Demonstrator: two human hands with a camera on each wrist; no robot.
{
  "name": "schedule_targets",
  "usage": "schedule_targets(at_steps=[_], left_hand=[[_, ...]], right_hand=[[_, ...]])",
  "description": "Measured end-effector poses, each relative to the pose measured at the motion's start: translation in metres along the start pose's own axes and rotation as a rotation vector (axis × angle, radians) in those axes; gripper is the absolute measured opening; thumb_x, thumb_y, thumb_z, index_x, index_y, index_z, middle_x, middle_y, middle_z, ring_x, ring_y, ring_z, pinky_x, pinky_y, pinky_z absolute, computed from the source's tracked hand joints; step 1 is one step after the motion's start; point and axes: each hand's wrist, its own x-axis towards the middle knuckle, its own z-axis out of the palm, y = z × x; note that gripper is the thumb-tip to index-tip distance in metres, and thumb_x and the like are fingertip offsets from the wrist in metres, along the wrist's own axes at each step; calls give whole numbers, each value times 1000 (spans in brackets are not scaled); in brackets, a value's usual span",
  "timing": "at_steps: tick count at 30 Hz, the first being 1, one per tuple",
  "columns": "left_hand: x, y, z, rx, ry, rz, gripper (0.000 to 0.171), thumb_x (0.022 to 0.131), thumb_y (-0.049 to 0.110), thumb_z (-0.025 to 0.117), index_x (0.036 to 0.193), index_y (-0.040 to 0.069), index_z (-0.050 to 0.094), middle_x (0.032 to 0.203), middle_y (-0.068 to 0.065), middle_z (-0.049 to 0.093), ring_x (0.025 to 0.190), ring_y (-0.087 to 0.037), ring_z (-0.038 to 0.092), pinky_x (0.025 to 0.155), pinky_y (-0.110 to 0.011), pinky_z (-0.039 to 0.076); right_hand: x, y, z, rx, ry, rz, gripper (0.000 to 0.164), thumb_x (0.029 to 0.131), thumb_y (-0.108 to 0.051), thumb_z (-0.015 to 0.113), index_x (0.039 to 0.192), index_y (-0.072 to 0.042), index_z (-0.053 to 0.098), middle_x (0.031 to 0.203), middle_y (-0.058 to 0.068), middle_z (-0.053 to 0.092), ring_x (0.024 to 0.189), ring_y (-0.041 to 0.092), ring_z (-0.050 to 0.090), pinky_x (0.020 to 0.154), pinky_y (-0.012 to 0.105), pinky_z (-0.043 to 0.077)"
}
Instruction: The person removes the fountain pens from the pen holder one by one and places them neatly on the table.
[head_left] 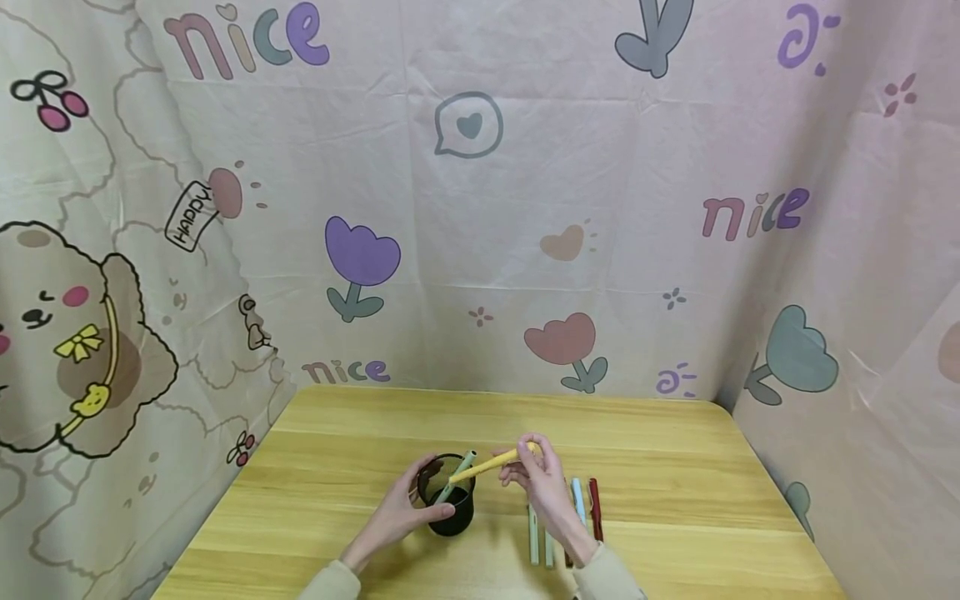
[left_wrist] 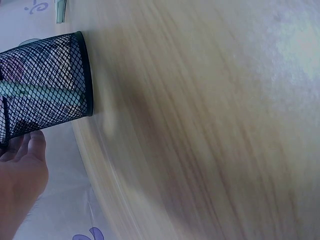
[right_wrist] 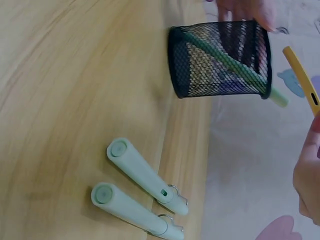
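Observation:
My left hand [head_left: 397,510] holds a black mesh pen holder [head_left: 452,525], with the thumb at its near side and fingers round the far side. One light green pen [head_left: 467,461] leans inside it; the right wrist view shows that green pen [right_wrist: 225,59] slanting through the mesh. My right hand [head_left: 543,485] pinches a yellow pen [head_left: 487,464] near one end. In the head view, the yellow pen's other end points down-left and overlaps the holder's opening. The right wrist view shows this yellow pen [right_wrist: 302,77] apart from the mesh, beyond the rim.
Right of the holder, several pens lie on the wooden table [head_left: 360,425]: light green pens [head_left: 534,537], a light blue pen [head_left: 577,493], a dark red pen [head_left: 596,510], and a dark one partly hidden by my right wrist. A patterned curtain [head_left: 465,208] surrounds the table's back and sides.

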Motion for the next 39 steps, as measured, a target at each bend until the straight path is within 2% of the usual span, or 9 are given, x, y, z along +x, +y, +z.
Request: schedule_targets(at_steps=[2, 6, 9, 13, 19, 25, 33, 39], left_hand=[[0, 0, 0, 0, -6, 10, 92, 81, 21, 85, 155, 4, 33, 152, -23, 49, 143, -45, 42, 120, -62, 31], [1, 0, -1, -5, -12, 7, 93, 81, 21, 85, 155, 2, 32, 152, -24, 48, 143, -45, 41, 120, -62, 31], [1, 0, -1, -8, -9, -4, 93, 81, 22, 85, 155, 4, 32, 153, -22, 48, 144, -44, 41, 121, -62, 30], [1, 0, -1, -9, -11, 5, 93, 81, 21, 85, 155, 3, 32, 153, -22, 48, 144, -43, 41, 121, -62, 30], [2, -1, -2, -15, -11, 6, 92, 81, 21, 85, 154, 3, 33, 152, -22, 49, 144, -43, 42, 121, -62, 30], [1, -1, -1, -9, -3, 7, 92, 80, 21, 86, 154, 5, 34, 151, -20, 50, 143, -42, 43, 121, -62, 30], [2, 0, -1, 0, -8, 21, 91, 81, 19, 85, 154, 4, 34, 152, -21, 50, 143, -42, 43, 121, -62, 31], [2, 1, -1, -13, -18, 19, 90, 81, 18, 85, 154, 4, 34, 152, -22, 49, 144, -43, 42, 121, -61, 30]], right_hand=[[-1, -1, -4, 48, -33, 8, 11, 109, -16, 43, 120, -15, 45, 112, -3, 76, 86, 7, 70, 83, 20, 61], [-5, -4, -10, 88, -75, 24, 25, 103, -3, 51, 124, -16, 50, 122, 3, 71, 91, 6, 69, 91, 22, 60], [-8, -7, -14, 98, -89, 28, 31, 100, 3, 54, 130, -6, 52, 124, 3, 69, 94, 6, 69, 94, 22, 59], [-11, -9, -23, 152, -123, 11, 36, 99, 8, 50, 135, 4, 51, 123, 0, 70, 98, 6, 70, 94, 20, 59], [-15, -10, -36, 274, -156, -44, 37, 100, 12, 43, 133, 1, 57, 127, 6, 68, 102, 8, 71, 96, 18, 57], [-19, -8, -48, 326, -100, -126, 36, 102, 14, 37, 129, -3, 55, 122, 6, 72, 98, 8, 72, 92, 18, 59], [-28, -10, -63, 254, 56, -183, 28, 104, 8, 39, 124, -8, 50, 108, -1, 74, 88, 5, 69, 80, 14, 59], [-32, -14, -77, 258, 86, -198, 31, 107, 3, 34, 125, -12, 54, 104, -3, 70, 87, 5, 65, 78, 13, 57]])
